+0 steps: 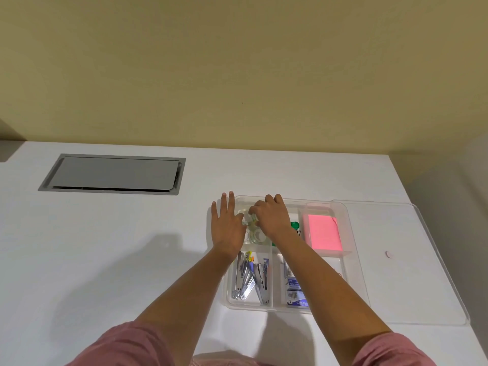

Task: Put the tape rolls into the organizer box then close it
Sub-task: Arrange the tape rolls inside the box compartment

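A clear plastic organizer box (355, 262) stands open on the white table. Its far left compartment holds clear tape rolls (256, 235). My right hand (272, 215) reaches into that compartment, fingers curled on a tape roll (249, 219) there. My left hand (227, 223) rests flat at the box's far left corner, fingers spread, thumb beside the same roll. The clear lid (412, 262) lies flat on the table to the right of the box, partly under it.
Other compartments hold staplers (250, 278), staple boxes (295, 291), a pink sticky-note pad (323, 232) and a green item (294, 225). A grey cable hatch (113, 174) is set into the table at far left. A yellow wall rises behind the table.
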